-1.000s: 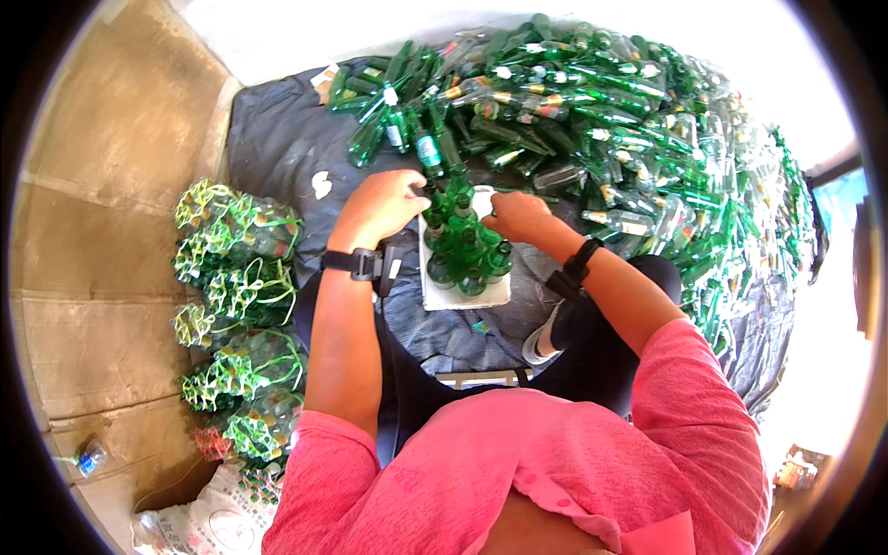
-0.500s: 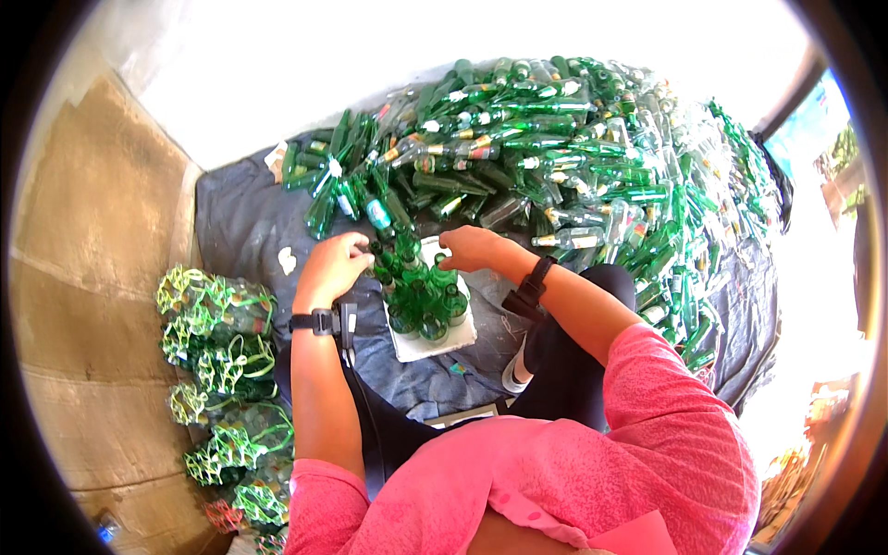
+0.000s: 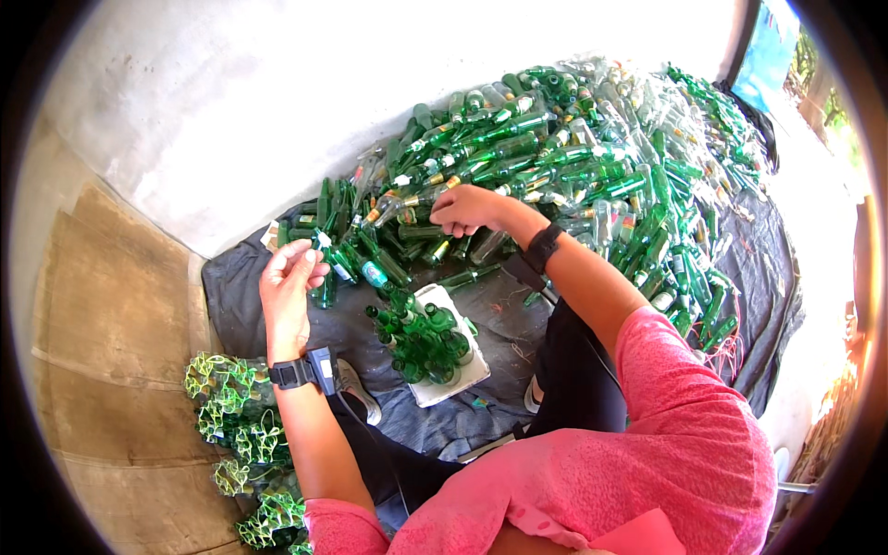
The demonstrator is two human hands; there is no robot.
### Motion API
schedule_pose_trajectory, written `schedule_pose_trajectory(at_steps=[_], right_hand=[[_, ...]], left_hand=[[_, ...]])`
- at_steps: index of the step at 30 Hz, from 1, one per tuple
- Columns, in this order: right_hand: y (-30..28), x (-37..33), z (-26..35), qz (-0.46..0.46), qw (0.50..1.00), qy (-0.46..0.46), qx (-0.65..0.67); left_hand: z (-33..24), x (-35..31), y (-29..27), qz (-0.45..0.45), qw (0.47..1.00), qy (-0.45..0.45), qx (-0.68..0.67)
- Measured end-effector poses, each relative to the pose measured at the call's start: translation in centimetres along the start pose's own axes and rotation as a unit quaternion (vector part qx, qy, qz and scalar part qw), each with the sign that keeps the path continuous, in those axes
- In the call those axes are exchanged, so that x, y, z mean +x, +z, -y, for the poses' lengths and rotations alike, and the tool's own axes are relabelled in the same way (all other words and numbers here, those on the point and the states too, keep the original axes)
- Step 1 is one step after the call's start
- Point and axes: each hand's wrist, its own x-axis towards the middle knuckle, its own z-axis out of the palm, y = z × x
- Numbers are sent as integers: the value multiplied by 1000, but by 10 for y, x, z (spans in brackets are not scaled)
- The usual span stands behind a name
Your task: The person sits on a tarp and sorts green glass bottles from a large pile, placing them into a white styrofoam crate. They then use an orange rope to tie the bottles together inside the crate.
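Note:
A big heap of green glass bottles (image 3: 592,176) lies on a dark cloth (image 3: 504,319). My right hand (image 3: 467,208) reaches into the near edge of the heap with its fingers curled down over a bottle; the grip itself is hidden. My left hand (image 3: 289,277) is raised at the left end of the heap, its fingertips pinching a small white scrap (image 3: 323,240). Between my arms a cluster of upright green bottles (image 3: 421,335) stands on a white pad (image 3: 455,377).
Bundles of bottles in green netting (image 3: 236,416) lie along the left on brown mats (image 3: 111,305). A pale wall (image 3: 277,102) rises behind the heap. My feet in light shoes (image 3: 356,388) rest on the cloth near the white pad.
Both hands left the upright bottle cluster. My right hand moved out into the heap and my left hand lifted away to the left. The view tilted up toward the wall.

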Motion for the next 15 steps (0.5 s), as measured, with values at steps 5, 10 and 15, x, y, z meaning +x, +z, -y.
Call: schedule_pose_trajectory(at_steps=[5, 10, 15], right_hand=[[-36, 38, -47, -47, 991, 67, 106], [-78, 90, -165, -160, 974, 159, -9], [-97, 125, -241, -318, 922, 184, -117]], left_hand=[[60, 8, -11, 0, 991, -30, 132], [69, -1, -3, 68, 887, -26, 456], [67, 29, -5, 41, 880, -39, 472]])
